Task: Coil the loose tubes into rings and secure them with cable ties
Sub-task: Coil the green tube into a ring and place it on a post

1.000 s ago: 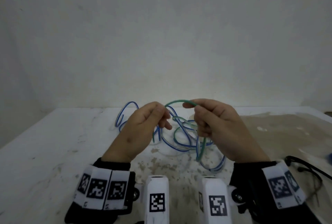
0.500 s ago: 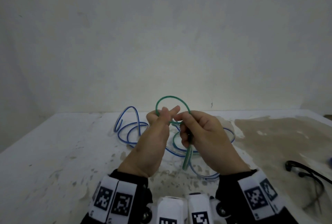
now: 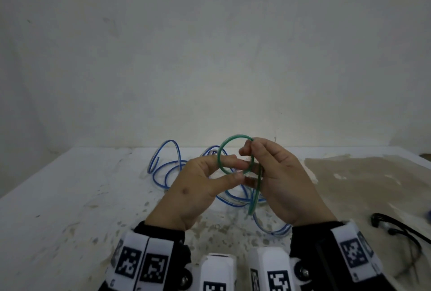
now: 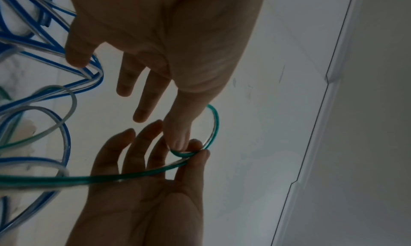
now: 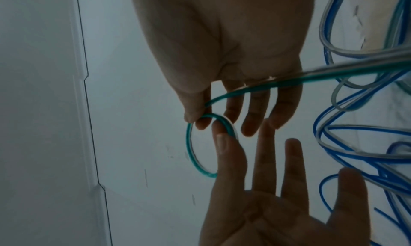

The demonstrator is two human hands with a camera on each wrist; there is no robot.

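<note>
- Head view: you've got both hands up over the white table (image 3: 70, 197), just in front of the wall. Your right hand (image 3: 286, 181) is pinching the green tube (image 3: 219, 155) at the top of a small ring, thumb and forefinger closed on it, and the other fingers curled loosely. One tail of that tube drops down past your right palm toward the table. Your left hand (image 3: 196, 188) has its thumb and forefinger reaching into the ring's lower side, touching it where the loop crosses. The blue tube (image 3: 168, 169) lies in loose loops on the table behind and under your hands, untied. Over on the right edge there's a black cable (image 3: 396, 227) on a stained patch.
- Left wrist view: the left hand (image 4: 144, 206) is mostly flat, fingers fairly straight, with the green tube (image 4: 133, 177) running across them and the thumb tip pressing it at the crossing. The right hand (image 4: 169, 39) comes in from above, one fingertip down on that same spot. Blue tube (image 4: 66, 144) loops sit off to the left.
- Right wrist view: the right hand (image 5: 229, 44) nips the green tube (image 5: 191, 155) between thumb and forefinger, other fingers relaxed and spread. The left hand (image 5: 278, 214) is open below, its thumb against the ring. Blue tube (image 5: 355, 162) tangles on the right.
</note>
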